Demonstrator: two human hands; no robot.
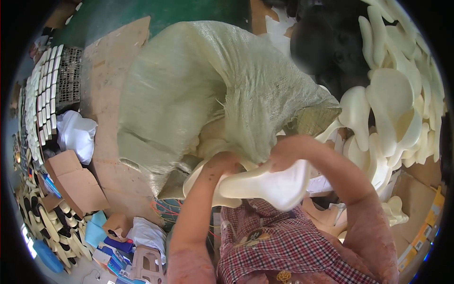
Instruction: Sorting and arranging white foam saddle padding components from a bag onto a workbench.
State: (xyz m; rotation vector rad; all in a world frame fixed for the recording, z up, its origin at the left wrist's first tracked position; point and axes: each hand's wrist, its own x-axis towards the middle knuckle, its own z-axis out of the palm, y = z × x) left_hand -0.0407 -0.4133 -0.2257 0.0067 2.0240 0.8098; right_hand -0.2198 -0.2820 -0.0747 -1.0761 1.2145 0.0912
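A person's two bare hands worked at the mouth of a large pale green woven sack [189, 90] that filled the middle of the view, its open end turned toward the wearer. The left hand [226, 163] reached into the opening among cream foam insoles, its fingers hidden by the sack's contents, so whether it was closed or open could not be told. The right hand [283, 154] was closed on the far edge of one cream foam insole [269, 184], which lay across the near centre, just beneath the sack's mouth and above the person's red checked shirt [274, 241]. To the right, a loose heap of insoles [392, 99] of the same cream colour spread from near to far. At far left, rows of white soles [45, 94] stood packed beside a grey plastic crate [70, 75]. Flat sheets of brown cardboard [106, 71] lay left of the sack, with a white bag [75, 135] and a folded cardboard box [75, 182] nearer. Dark insoles [49, 222] lay scattered at near left.
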